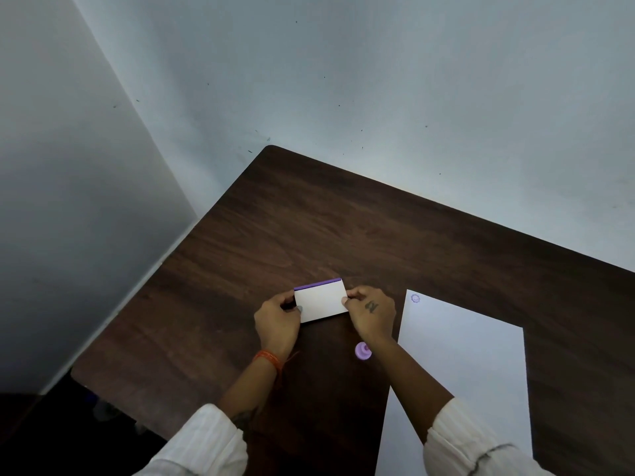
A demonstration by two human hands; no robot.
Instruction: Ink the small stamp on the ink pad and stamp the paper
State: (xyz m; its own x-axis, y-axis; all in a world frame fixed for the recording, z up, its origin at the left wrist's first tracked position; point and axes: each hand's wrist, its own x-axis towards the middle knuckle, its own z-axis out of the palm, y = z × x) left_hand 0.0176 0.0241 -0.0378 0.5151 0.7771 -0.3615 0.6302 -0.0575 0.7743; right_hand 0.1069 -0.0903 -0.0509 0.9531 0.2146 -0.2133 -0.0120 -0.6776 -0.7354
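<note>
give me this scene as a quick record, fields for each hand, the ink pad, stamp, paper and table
left hand: grips the ink pad's left edge
right hand: grips the ink pad's right edge
ink pad: white case, purple strip along far edge, lid looks shut
stamp: small, purple, on the table beside the right wrist, not held
paper: white sheet to the right, one purple mark at its far left corner
table: dark wood

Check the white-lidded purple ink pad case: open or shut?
Cannot tell for sure; it looks shut. The white lid covers the case, both hands pinching its ends; no ink surface shows.
</note>
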